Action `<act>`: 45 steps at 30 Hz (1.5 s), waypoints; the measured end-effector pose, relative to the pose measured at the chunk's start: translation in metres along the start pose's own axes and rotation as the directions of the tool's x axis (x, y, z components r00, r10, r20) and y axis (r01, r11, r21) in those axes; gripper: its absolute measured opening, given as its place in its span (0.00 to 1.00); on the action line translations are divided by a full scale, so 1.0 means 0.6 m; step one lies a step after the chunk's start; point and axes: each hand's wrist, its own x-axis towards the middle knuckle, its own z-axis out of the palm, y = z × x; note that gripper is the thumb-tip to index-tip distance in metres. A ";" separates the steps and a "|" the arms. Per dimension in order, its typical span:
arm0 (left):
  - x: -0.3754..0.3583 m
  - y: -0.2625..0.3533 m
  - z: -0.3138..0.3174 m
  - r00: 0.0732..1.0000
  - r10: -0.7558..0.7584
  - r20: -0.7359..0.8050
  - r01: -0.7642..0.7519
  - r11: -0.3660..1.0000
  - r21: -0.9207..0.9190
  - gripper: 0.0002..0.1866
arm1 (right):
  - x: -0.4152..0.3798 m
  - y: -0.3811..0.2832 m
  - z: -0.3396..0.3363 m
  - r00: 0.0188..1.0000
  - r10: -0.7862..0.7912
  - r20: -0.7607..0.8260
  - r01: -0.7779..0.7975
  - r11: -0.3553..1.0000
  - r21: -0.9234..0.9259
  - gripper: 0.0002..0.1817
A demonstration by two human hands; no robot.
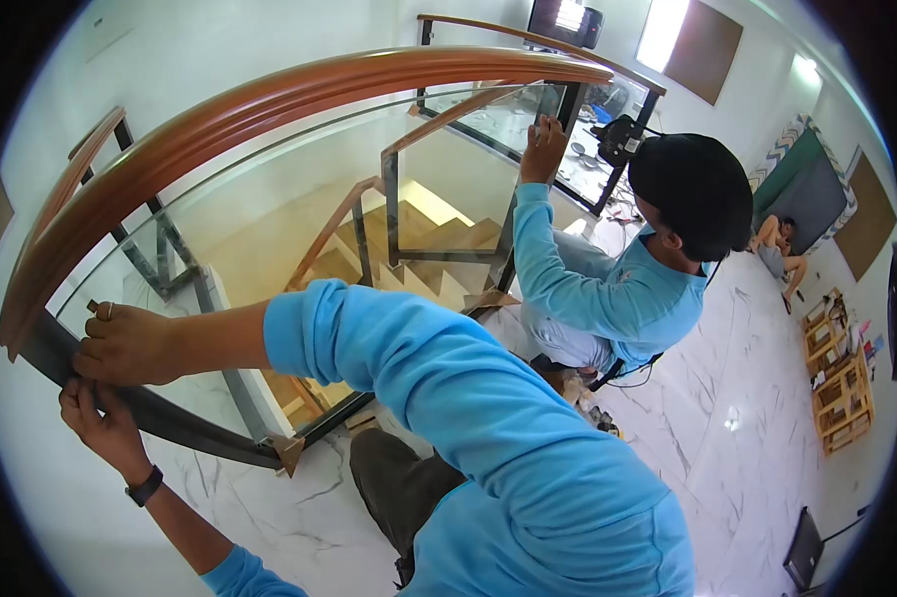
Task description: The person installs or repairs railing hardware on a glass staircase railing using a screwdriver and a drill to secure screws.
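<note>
My right hand (125, 343) reaches across to the black metal bar (185, 418) of a stair railing. Its fingers are curled closed, and a small folded brown piece (100, 309) shows at the knuckles. Just below, my left hand (105, 428), with a dark wristband, has its fingertips bent against the same bar, close to the right hand. What those fingertips pinch is hidden. A glass panel (269, 199) stands in the railing under a curved brown wooden handrail (299, 92).
A co-worker in a blue shirt (618, 289) sits to the right, one hand raised at a black post. Wooden stairs (419, 234) descend behind the glass. Farther off, another person (779, 244) is near a wall and a wooden rack (841, 403) stands on the marble floor.
</note>
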 end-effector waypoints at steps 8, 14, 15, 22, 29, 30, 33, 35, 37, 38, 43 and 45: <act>0.010 0.011 -0.010 0.998 0.047 0.032 -0.047 0.999 0.014 0.12 | 0.002 -0.004 -0.019 1.000 0.006 0.026 -0.004 0.998 -0.064 0.18; 0.017 0.027 -0.019 0.999 0.033 -0.011 -0.033 0.998 0.056 0.12 | 0.002 -0.006 -0.020 1.000 0.017 0.010 -0.016 0.997 -0.070 0.13; 0.014 0.022 -0.015 0.999 0.052 0.000 -0.052 0.996 0.077 0.12 | 0.002 -0.007 -0.019 1.000 0.027 0.013 -0.026 0.998 -0.059 0.12; 0.023 0.024 -0.015 0.992 0.106 -0.070 -0.099 0.990 0.095 0.11 | -0.004 0.003 -0.006 0.997 0.051 -0.057 -0.031 0.952 0.304 0.20; 0.037 0.061 -0.028 0.987 0.039 -0.157 -0.037 0.999 0.018 0.12 | 0.007 0.002 -0.019 0.991 0.055 0.119 -0.073 0.986 0.149 0.23; 0.033 0.058 -0.029 0.993 0.018 -0.120 -0.012 0.999 0.048 0.12 | 0.005 -0.001 -0.017 0.995 0.024 0.092 -0.027 0.999 0.035 0.22; 0.030 0.065 -0.030 0.996 0.009 -0.087 -0.005 0.999 0.046 0.11 | 0.017 -0.012 -0.033 0.990 0.057 0.131 -0.065 0.996 0.054 0.26; 0.030 0.063 -0.031 0.998 -0.019 -0.059 0.020 1.000 0.012 0.12 | 0.019 -0.013 -0.041 0.987 0.054 0.152 -0.060 0.998 0.035 0.27; 0.032 0.067 -0.032 0.992 -0.060 -0.113 0.058 0.998 -0.016 0.12 | 0.020 -0.012 -0.038 0.979 0.057 0.197 -0.061 0.998 0.011 0.27; 0.033 0.069 -0.034 0.989 -0.063 -0.133 0.062 0.998 -0.009 0.12 | 0.020 -0.012 -0.040 0.978 0.056 0.202 -0.060 0.998 0.014 0.28; 0.022 0.071 -0.031 0.998 0.031 -0.055 -0.026 0.996 0.091 0.12 | 0.024 -0.009 -0.045 0.974 0.057 0.219 -0.063 0.998 0.017 0.29; 0.013 0.080 -0.036 0.996 -0.009 -0.085 0.014 0.999 0.049 0.13 | 0.025 -0.008 -0.046 0.972 0.058 0.228 -0.063 0.998 0.018 0.29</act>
